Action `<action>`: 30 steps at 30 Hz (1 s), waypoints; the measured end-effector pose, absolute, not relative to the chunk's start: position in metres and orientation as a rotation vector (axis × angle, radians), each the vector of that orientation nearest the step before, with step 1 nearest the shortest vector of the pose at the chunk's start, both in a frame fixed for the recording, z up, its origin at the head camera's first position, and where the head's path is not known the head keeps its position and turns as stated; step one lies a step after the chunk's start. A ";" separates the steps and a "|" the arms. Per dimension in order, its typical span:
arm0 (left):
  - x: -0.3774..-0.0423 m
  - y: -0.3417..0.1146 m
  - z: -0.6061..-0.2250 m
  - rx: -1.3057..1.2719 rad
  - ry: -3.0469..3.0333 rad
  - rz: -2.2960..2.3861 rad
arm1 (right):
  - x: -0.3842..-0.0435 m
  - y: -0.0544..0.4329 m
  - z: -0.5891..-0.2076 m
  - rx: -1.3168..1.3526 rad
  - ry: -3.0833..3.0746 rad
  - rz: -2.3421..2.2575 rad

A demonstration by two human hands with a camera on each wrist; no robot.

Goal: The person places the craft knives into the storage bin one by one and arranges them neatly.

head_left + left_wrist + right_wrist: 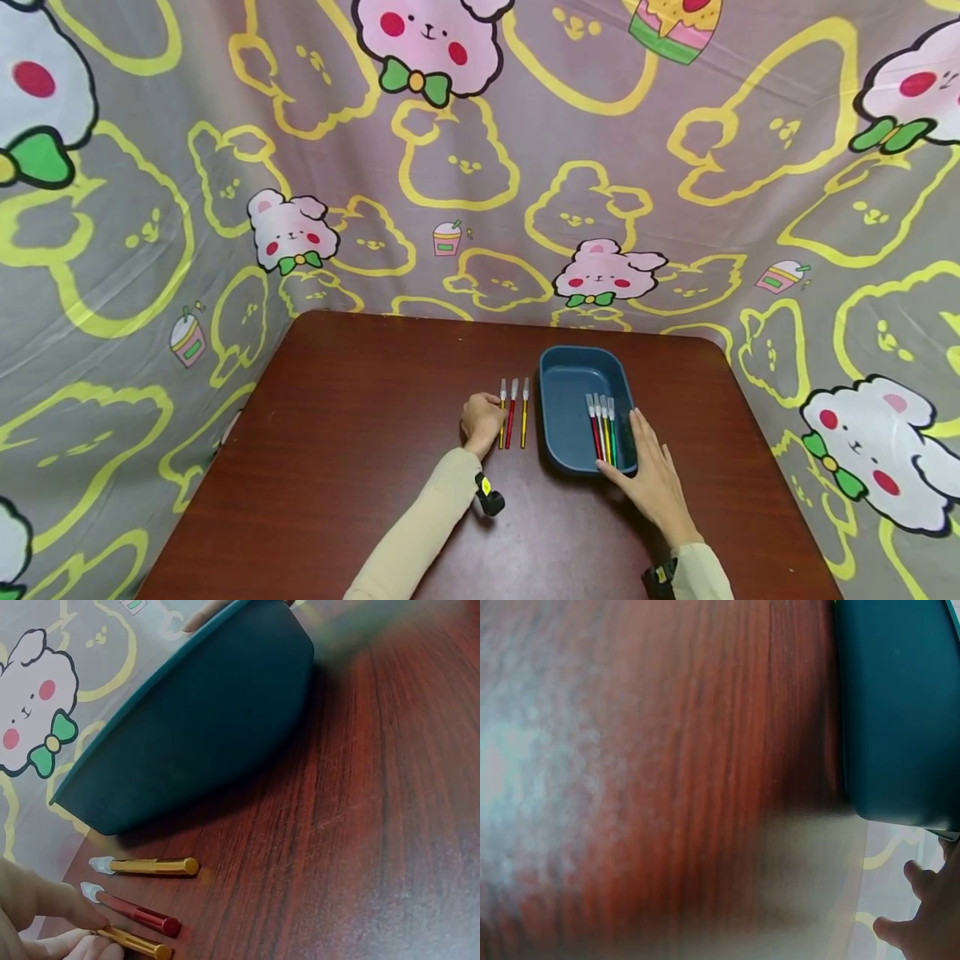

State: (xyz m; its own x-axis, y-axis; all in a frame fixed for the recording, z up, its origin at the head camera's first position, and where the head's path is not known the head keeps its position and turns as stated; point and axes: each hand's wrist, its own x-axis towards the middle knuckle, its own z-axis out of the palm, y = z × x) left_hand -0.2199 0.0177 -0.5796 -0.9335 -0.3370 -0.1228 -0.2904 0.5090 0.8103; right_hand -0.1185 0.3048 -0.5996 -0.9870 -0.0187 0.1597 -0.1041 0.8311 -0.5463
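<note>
Picking up seems in hand: the left hand's grip pinches the leftmost yellow knife, below frame centre on the counter, while the right hand's straight fingers touch the blue box, right of centre; lifting likely calls for a steady pinch.

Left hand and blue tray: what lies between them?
In the head view, a red tool, then a gold tool, lie between the left hand, pinching another gold tool, and the tray.

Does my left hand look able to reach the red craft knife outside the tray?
Probably yes, once your left hand releases the gold craft knife: the red craft knife lies alongside, its handle uncovered.
</note>
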 end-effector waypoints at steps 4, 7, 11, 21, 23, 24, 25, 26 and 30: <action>-0.222 0.019 -0.581 0.552 -2.696 -1.408 | -0.119 0.304 -0.598 0.096 -2.858 0.870; -0.222 0.019 -0.582 0.516 -2.715 -1.366 | -0.118 0.304 -0.598 0.101 -2.862 0.866; -0.223 0.018 -0.584 0.459 -2.743 -1.314 | -0.118 0.304 -0.599 0.104 -2.863 0.856; -0.228 0.021 -0.583 0.422 -2.823 -1.249 | -0.118 0.305 -0.599 0.089 -2.863 0.857; -0.229 0.022 -0.582 0.438 -2.841 -1.235 | -0.118 0.305 -0.599 0.091 -2.860 0.858; -0.229 0.022 -0.581 0.446 -2.851 -1.231 | -0.118 0.305 -0.599 0.091 -2.861 0.859; -0.229 0.021 -0.579 0.455 -2.861 -1.225 | -0.118 0.305 -0.598 0.092 -2.860 0.861; -0.229 0.021 -0.579 0.460 -2.868 -1.219 | -0.118 0.305 -0.598 0.093 -2.860 0.863; -0.228 0.020 -0.575 0.459 -2.864 -1.208 | -0.118 0.304 -0.599 0.097 -2.860 0.865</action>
State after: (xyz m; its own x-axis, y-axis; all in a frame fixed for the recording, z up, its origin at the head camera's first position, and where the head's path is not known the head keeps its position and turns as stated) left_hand -0.2282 0.0201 -0.5752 -0.9573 -0.2663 -0.1128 -0.2666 0.6614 0.7010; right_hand -0.1180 0.3045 -0.5986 -0.9864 -0.0183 0.1635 -0.1057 0.8316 -0.5452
